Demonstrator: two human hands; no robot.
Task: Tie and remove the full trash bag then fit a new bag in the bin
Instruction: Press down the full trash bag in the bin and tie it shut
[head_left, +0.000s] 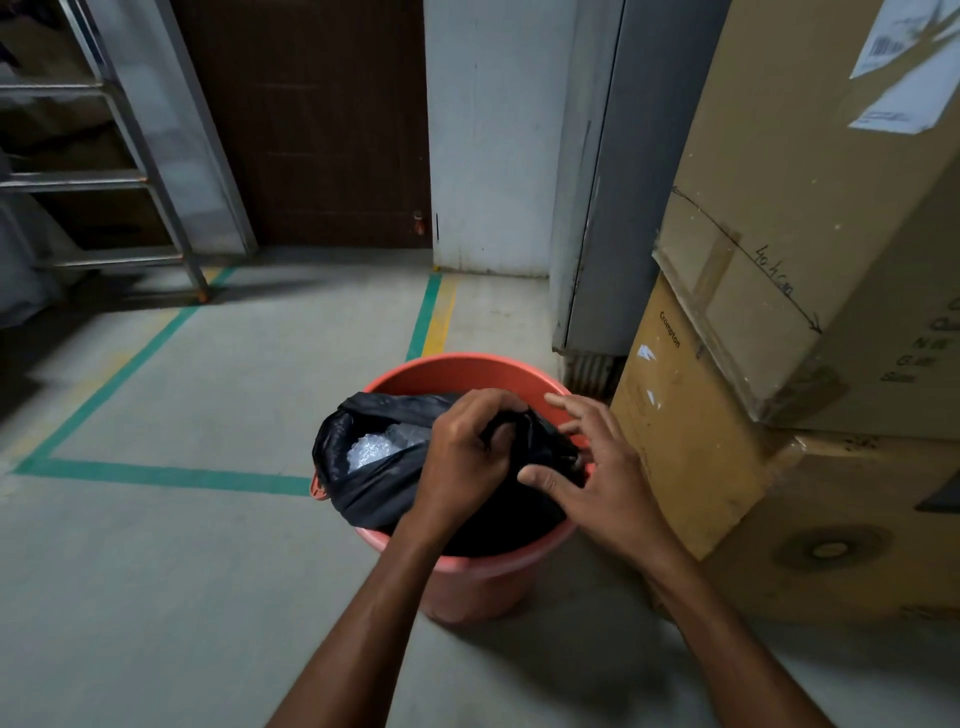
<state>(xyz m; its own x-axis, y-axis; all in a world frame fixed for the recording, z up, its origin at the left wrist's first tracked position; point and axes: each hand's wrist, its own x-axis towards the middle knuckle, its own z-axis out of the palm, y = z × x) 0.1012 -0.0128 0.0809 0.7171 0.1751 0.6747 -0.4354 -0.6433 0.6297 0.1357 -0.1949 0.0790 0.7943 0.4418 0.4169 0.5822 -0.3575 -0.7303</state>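
An orange-red bin (457, 371) stands on the floor with a black trash bag (374, 480) inside it. The bag's mouth gapes on the left, showing crumpled clear plastic (376, 447). My left hand (467, 457) grips a gathered fold of the bag's top edge over the middle of the bin. My right hand (592, 467) is at the bin's right rim, fingers spread, thumb and a fingertip touching the bag's edge there.
Stacked cardboard boxes (779, 312) stand close on the right of the bin. A grey metal cabinet (597, 208) and white wall are behind. A metal ladder (130, 182) leans at far left. Green and yellow tape lines (161, 475) mark the concrete floor.
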